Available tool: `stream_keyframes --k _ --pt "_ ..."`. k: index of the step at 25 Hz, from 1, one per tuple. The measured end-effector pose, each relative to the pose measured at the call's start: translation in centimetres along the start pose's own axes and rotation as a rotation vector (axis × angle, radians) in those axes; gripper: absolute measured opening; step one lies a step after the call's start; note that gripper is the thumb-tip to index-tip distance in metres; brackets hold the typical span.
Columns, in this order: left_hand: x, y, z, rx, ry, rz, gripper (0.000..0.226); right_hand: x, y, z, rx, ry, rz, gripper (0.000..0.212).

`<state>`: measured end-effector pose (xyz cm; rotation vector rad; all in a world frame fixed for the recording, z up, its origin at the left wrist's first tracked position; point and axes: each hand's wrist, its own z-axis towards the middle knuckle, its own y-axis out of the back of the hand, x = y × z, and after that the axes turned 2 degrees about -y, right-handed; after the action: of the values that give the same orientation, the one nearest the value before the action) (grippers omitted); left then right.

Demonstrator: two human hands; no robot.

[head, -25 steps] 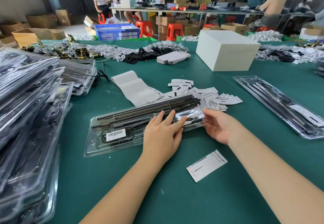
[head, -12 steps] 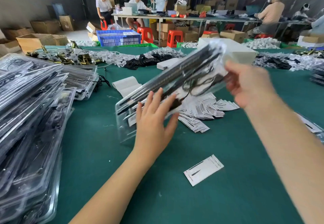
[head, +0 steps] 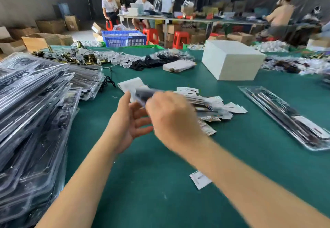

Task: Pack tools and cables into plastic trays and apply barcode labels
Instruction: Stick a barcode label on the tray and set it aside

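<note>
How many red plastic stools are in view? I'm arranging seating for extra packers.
4 at least, all behind the green table: two by the blue crate, at and, two partly hidden under seated people, at and. Others may be hidden.

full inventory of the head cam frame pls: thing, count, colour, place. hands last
held tray: one, clear with dark contents, blurred, between both hands
tray stack: many, clear and dark, table's left side
lone packed tray: one, clear, table's right side
loose labels: a heap, white, behind the hands
single label card: one, white, near edge beside the right forearm
label strip: one, white, behind the held tray
box: one, white, far centre-right
crate: one, blue, beyond the table
table: green top
left hand: fingers spread at the tray
right hand: blurred, grips the tray
</note>
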<state>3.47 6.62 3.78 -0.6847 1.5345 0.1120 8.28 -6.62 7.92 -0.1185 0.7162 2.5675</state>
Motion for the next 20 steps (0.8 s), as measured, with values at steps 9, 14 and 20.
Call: stream_keyframes --k 9,14,20 --pt "3.7 1.8 -0.4 -0.121 0.317 0.094 0.019 3.3 -6.3 -8.0 0.509 -0.155 0.131 0.003" --pt "4.1 1.5 -0.1 -0.213 0.266 0.051 0.021 -0.1 -3.6 -8.4 0.468 -1.004 0.84 0.013" --pt "4.5 1.4 0.0 -0.259 0.166 0.076 0.032 -3.1 -4.0 -8.9 0.439 -1.973 1.298 0.051"
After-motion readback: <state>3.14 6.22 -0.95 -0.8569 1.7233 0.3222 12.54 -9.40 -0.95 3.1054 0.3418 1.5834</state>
